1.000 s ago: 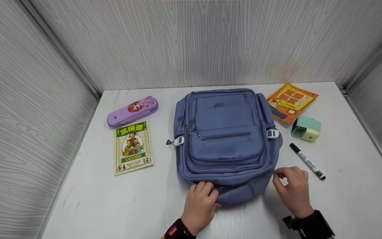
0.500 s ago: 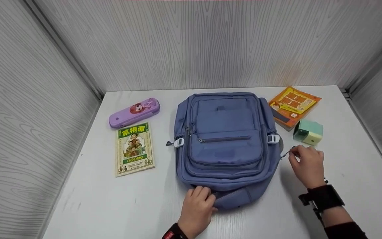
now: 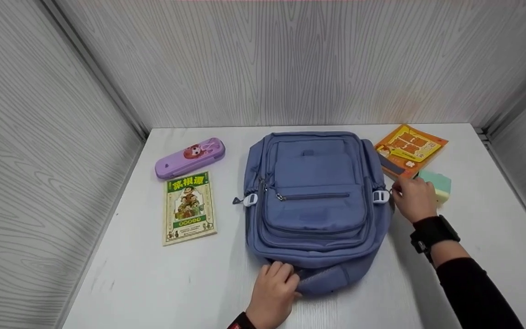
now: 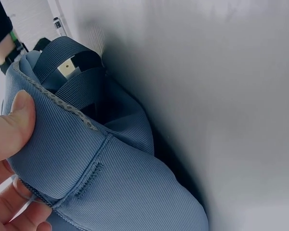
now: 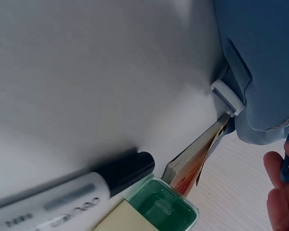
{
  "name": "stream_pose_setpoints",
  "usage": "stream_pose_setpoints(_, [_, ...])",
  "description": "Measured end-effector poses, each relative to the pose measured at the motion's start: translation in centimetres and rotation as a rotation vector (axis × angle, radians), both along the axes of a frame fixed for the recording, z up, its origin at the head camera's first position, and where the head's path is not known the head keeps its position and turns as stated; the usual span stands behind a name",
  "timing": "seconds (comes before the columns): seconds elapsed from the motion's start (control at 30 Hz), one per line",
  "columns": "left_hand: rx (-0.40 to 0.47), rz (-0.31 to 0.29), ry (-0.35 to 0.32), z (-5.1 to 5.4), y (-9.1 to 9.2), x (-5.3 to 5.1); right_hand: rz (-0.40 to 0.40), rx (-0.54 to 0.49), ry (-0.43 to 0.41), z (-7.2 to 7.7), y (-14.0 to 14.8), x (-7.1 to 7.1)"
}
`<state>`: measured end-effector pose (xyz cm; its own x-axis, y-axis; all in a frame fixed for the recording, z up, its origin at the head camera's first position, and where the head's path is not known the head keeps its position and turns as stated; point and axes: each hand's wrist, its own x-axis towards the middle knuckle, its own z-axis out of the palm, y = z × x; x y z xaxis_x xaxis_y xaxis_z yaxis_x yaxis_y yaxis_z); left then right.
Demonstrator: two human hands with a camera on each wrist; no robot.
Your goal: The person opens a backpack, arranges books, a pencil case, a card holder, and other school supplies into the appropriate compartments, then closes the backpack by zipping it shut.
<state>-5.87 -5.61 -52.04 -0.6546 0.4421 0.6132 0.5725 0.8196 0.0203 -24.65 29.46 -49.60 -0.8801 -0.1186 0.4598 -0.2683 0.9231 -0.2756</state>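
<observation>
Pinching a blue zipper pull [image 5: 286, 171], the right hand [image 3: 412, 199] is beside the blue backpack [image 3: 313, 169], which lies mid-table [image 3: 135, 278]. The left hand [image 3: 272, 291] grips the fabric at its near end between thumb and fingers. A purple case [image 3: 190, 158] and cream-and-green book [image 3: 190, 211] lie left; an orange book [image 3: 411, 151], right (a marker [image 5: 125, 173] shows in the right wrist view).
</observation>
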Motion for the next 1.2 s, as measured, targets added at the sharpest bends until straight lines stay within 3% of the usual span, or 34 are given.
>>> stream_pose_setpoints(0.2, [-0.002, -0.001, 0.021, 0.0, -0.2, 0.0, 0.022, 0.071, -0.097, 0.7, -0.2, -2.1])
stream_pose_setpoints(0.33, [0.005, 0.001, 0.028, -0.1, -0.2, 0.0, 0.033, 0.082, -0.163, 0.7, 0.0, -2.3])
stream_pose_setpoints(0.67, [0.011, 0.018, -0.013, -0.3, -0.5, 0.0, 0.041, 0.002, -0.253, -0.1, 0.3, -2.2])
stream_pose_setpoints(1.07, [0.017, 0.022, -0.041, -0.1, -0.7, 0.0, 0.051, -0.087, -0.288, -0.5, 0.4, -2.2])
stream_pose_setpoints(1.2, [0.012, 0.021, -0.038, -0.1, -0.8, 0.0, 0.085, -0.138, -0.177, 0.4, -0.7, -0.9])
